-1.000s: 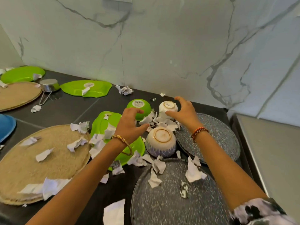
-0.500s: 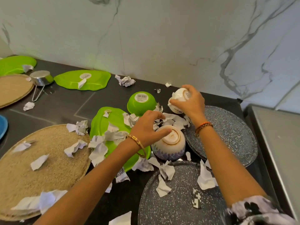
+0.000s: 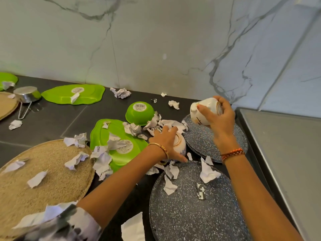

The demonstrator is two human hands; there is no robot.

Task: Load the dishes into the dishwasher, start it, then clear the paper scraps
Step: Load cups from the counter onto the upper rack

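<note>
From the head view, the dish-gathering step is in hand: the right hand point(image 3: 219, 117) has its fingers and thumb curled round a small white ceramic cup point(image 3: 204, 111), tipped on its side and lifted clear of the dark tiled counter point(image 3: 57, 119), above the far speckled grey round plate point(image 3: 205, 143). The left hand point(image 3: 165, 143) is cupped over an upturned white ceramic bowl with a blue pattern point(image 3: 180, 145), fingers wrapped on its foot and side, the bowl resting on the counter between the green leaf-shaped plastic plate point(image 3: 121, 153) and the far grey plate. The next move, I judge, calls for lifting the bowl cleanly and carrying both pieces to the dishwasher, which is not in view. Torn white paper scraps point(image 3: 102, 160) lie all round and would likely shift or cling as dishes come up. Also waiting: an upturned green plastic bowl point(image 3: 139, 113), a near speckled grey plate point(image 3: 191, 214), a far green plate point(image 3: 73, 94), a woven round mat point(image 3: 52, 180) at near left, and a small steel saucepan point(image 3: 27, 94) at far left.
</note>
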